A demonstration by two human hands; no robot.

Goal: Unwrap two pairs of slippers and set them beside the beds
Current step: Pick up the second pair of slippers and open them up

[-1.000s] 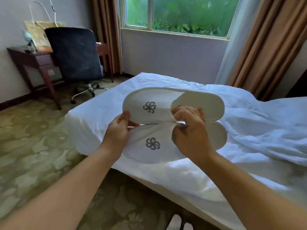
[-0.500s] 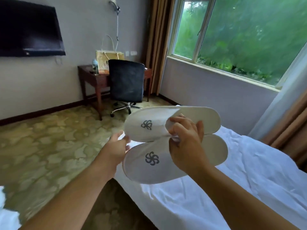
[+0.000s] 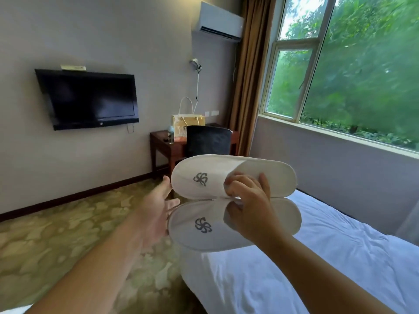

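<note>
A pair of white slippers with a grey swirl logo is held side by side in the air above the corner of the bed (image 3: 294, 268): the upper slipper (image 3: 204, 177) and the lower slipper (image 3: 199, 227). My right hand (image 3: 249, 207) grips both where their toe covers end, fingers tucked into the openings. My left hand (image 3: 158, 207) is spread open at the slippers' toe ends, its fingertips just touching them.
A patterned carpet (image 3: 68, 241) covers the floor to the left. Against the far wall stand a wooden desk (image 3: 163, 146) with a paper bag and a dark office chair (image 3: 207, 141). A wall-mounted TV (image 3: 88, 98) hangs at left. A window (image 3: 351, 64) fills the right.
My view has swung up and left, away from the bed toward the TV wall. My left hand has let go of the slippers' toes and opened. My right hand still holds the pair.
</note>
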